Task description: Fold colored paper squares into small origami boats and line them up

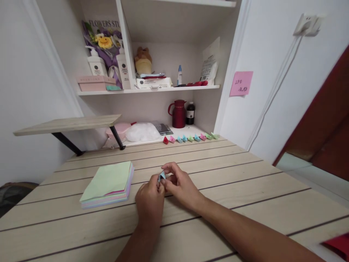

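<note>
A small piece of folded light-blue paper is held between my two hands over the middle of the table. My left hand grips it from the left, with the fingers curled round its lower part. From the right, the thumb and fingers of my right hand pinch the same paper. My fingers cover much of it, so its full shape is hidden. Left of my hands lies a thick stack of coloured paper squares, light green on top.
A row of several small folded paper pieces lines the table's back edge. Behind it stand a red jug and a dark bottle. At the back left is a raised wooden shelf on black legs.
</note>
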`<state>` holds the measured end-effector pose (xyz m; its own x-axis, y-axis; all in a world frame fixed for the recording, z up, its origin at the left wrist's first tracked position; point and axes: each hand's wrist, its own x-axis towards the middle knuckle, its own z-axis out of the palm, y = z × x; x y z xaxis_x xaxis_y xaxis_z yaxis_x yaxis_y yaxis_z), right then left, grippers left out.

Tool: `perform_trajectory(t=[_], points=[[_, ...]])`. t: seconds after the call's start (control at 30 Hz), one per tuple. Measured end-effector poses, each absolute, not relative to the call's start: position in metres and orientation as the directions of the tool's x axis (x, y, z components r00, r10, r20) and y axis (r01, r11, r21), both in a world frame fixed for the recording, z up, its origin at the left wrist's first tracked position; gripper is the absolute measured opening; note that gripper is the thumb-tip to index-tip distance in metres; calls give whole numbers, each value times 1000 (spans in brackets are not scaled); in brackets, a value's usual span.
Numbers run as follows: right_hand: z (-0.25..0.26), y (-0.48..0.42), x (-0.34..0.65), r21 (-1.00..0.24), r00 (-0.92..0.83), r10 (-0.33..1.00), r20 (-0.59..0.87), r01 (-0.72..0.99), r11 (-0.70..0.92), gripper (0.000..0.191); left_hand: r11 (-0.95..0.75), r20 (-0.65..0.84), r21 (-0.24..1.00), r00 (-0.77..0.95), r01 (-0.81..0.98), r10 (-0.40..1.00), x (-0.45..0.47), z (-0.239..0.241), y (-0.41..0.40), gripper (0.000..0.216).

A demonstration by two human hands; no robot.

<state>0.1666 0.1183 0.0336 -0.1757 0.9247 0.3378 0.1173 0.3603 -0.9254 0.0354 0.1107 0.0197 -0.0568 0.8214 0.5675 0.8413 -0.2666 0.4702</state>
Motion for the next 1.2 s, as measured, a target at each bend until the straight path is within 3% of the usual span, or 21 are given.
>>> perform_trajectory(t=[0.17, 0.3, 0.43, 0.53, 0.67, 0.8, 1.0, 1.2], points=[[31, 119, 168, -876, -150, 886, 439, 149, 459, 39, -318, 678, 430, -70, 845, 732, 37, 14, 113, 14], [33, 117, 166, -841, -106, 869, 484, 218, 495, 29, -338, 698, 424, -65, 840, 714, 37, 14, 113, 11], [37, 116, 166, -833, -100, 852, 514, 177, 524, 14, -358, 640, 590, -148, 724, 754, 40, 19, 111, 12], [39, 117, 168, -852, -83, 855, 512, 78, 518, 5, -357, 511, 779, -190, 516, 839, 43, 23, 112, 21], [36, 122, 170, -912, -137, 901, 411, -63, 406, 11, -286, 304, 948, -130, 139, 944, 44, 29, 114, 24], [34, 127, 169, -950, -265, 924, 274, -223, 218, 25, -109, 106, 988, -37, -112, 994, 43, 39, 115, 27], [34, 129, 168, -894, -231, 972, 53, -444, -56, 21, -49, 57, 990, 58, -130, 997, 43, 40, 118, 36], [29, 132, 171, -857, -226, 974, -12, -500, -126, 23, -98, 115, 991, 190, -95, 975, 41, 29, 123, 42]])
